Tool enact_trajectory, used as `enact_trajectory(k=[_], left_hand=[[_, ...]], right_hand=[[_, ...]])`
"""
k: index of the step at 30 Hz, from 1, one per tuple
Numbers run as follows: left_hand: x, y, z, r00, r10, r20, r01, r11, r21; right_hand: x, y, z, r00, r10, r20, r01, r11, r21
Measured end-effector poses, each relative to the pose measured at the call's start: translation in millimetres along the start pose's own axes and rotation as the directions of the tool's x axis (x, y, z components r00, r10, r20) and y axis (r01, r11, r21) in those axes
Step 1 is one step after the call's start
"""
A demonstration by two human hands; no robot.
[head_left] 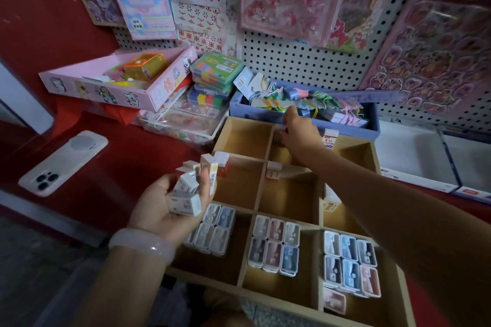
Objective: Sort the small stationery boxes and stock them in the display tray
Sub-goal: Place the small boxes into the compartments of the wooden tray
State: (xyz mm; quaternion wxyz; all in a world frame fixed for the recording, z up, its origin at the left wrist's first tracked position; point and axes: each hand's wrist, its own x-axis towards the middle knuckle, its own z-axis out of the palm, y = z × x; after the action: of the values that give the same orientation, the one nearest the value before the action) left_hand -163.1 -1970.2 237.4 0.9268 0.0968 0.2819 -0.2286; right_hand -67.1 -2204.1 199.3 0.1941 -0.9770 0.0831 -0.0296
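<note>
Her left hand cups a loose heap of small boxes, fingers curled round them, above the tray's left edge. The right hand reaches into a far compartment (I cannot tell what, if anything, it pinches). Tilt that palm and the heap could spill into the wrong cells.

The wooden tray shows nine compartments, three rows of three. The near-left compartment holds at least four flat cases in view; the rest are hidden by the wrist. The near-middle one holds six cases, two rows of three. The near-right one holds six cases, plus one pink case lying apart. The left hand carries about six small boxes. One phone lies on the red counter. Two hands are in view.
</note>
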Motion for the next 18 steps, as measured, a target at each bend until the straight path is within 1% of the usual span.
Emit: enact_trajectory(k=[1, 2, 4, 5, 6, 7, 8, 9, 10, 11, 12, 13, 14, 16, 17, 18], left_hand=[[-4.2, -1.8, 2.9, 0.999, -0.037, 0.034, 0.039, 0.997, -0.071], [-6.9, -2.8, 3.1, 0.997, -0.052, 0.056, 0.057, 0.994, -0.091], [-6.3, -3.7, 2.1, 0.999, -0.046, 0.018, 0.047, 0.996, -0.078], [-5.8, -5.0, 1.2, 0.999, -0.037, 0.032, 0.039, 0.997, -0.06], [-8.0, -9.9, 2.7, 1.0, -0.029, 0.008, 0.029, 0.999, -0.018], [-10.4, -14.8, 5.1, 1.0, -0.016, -0.018, 0.017, 1.0, 0.012], [-12.4, -18.8, 6.7, 0.999, -0.011, -0.031, 0.013, 0.999, 0.036], [-14.8, -22.8, 9.0, 0.999, -0.019, -0.039, 0.021, 0.999, 0.047], [-16.8, -26.3, 10.7, 0.999, -0.024, -0.036, 0.026, 0.998, 0.065], [-19.2, -29.6, 12.0, 0.999, -0.032, -0.031, 0.034, 0.996, 0.084], [-18.5, -31.8, 11.4, 0.999, -0.048, -0.018, 0.05, 0.995, 0.091], [-17.9, -32.5, 11.2, 0.998, -0.056, -0.021, 0.058, 0.994, 0.09], [-17.8, -32.6, 10.4, 0.999, -0.041, -0.029, 0.043, 0.994, 0.099], [-20.3, -32.7, 11.9, 0.999, -0.037, -0.031, 0.04, 0.994, 0.105], [-23.4, -33.0, 14.9, 0.998, -0.024, -0.053, 0.029, 0.995, 0.094], [-24.0, -30.6, 13.4, 0.999, -0.016, -0.047, 0.02, 0.996, 0.083]], right_hand=[[0.2, 0.4, -2.8, 1.0, 0.001, 0.016, -0.001, 1.0, -0.004], [0.0, 1.0, -6.7, 1.0, 0.007, 0.03, -0.006, 1.0, -0.003], [-3.0, 0.4, -17.8, 1.0, -0.021, 0.004, 0.021, 0.999, 0.032], [-6.0, -2.3, -24.5, 0.998, -0.064, -0.018, 0.065, 0.995, 0.076], [-11.3, -6.8, -32.3, 0.994, -0.112, -0.013, 0.113, 0.981, 0.16], [-18.1, -12.2, -40.4, 0.986, -0.164, 0.032, 0.149, 0.948, 0.282], [-26.5, -18.3, -48.9, 0.966, -0.226, 0.125, 0.156, 0.897, 0.415], [-35.9, -25.3, -57.5, 0.922, -0.298, 0.249, 0.13, 0.841, 0.526], [-45.3, -31.6, -64.4, 0.85, -0.367, 0.379, 0.088, 0.807, 0.584], [-53.4, -36.6, -68.6, 0.772, -0.419, 0.478, 0.064, 0.799, 0.598], [-60.2, -40.4, -70.5, 0.715, -0.454, 0.532, 0.066, 0.801, 0.595], [-65.5, -43.1, -70.5, 0.687, -0.478, 0.547, 0.077, 0.797, 0.6], [-69.0, -44.9, -70.4, 0.684, -0.492, 0.538, 0.078, 0.783, 0.617], [-70.7, -47.9, -71.1, 0.718, -0.487, 0.497, 0.048, 0.747, 0.663], [-69.6, -49.7, -70.7, 0.752, -0.471, 0.461, 0.06, 0.746, 0.663], [-66.9, -51.6, -69.6, 0.799, -0.449, 0.401, 0.119, 0.771, 0.626]])
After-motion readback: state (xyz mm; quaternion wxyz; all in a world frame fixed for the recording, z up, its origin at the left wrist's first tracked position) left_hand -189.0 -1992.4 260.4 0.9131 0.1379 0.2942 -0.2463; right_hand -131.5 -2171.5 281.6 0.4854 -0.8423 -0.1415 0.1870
